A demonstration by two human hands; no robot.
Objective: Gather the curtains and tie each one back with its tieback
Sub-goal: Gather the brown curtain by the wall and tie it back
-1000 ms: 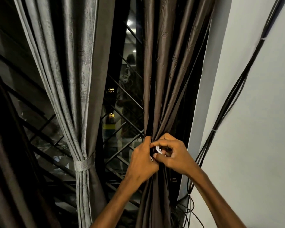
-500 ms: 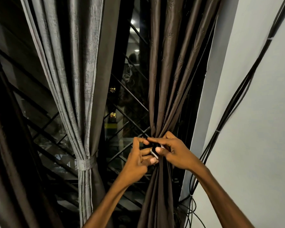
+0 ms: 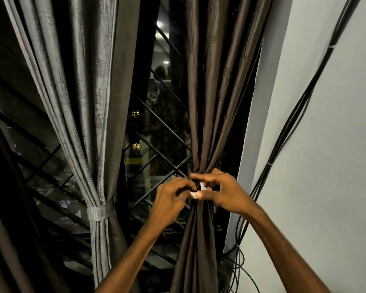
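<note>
1. The grey curtain (image 3: 87, 85) hangs on the left. It is shiny and has many long folds.
2. It is pulled in tight low down, then falls straight below that.
3. A grey tieback (image 3: 100, 212) goes around it at the tight spot. It is a flat band of the same cloth.
4. The brown curtain (image 3: 216, 85) hangs to the right, beside the white wall. It is dark and smooth, with faint shapes pressed into it.
5. It is bunched into a narrow neck low down and spreads a little below.
6. A small white bit (image 3: 203, 187) shows at the neck. It is too small to tell what it is.
</note>
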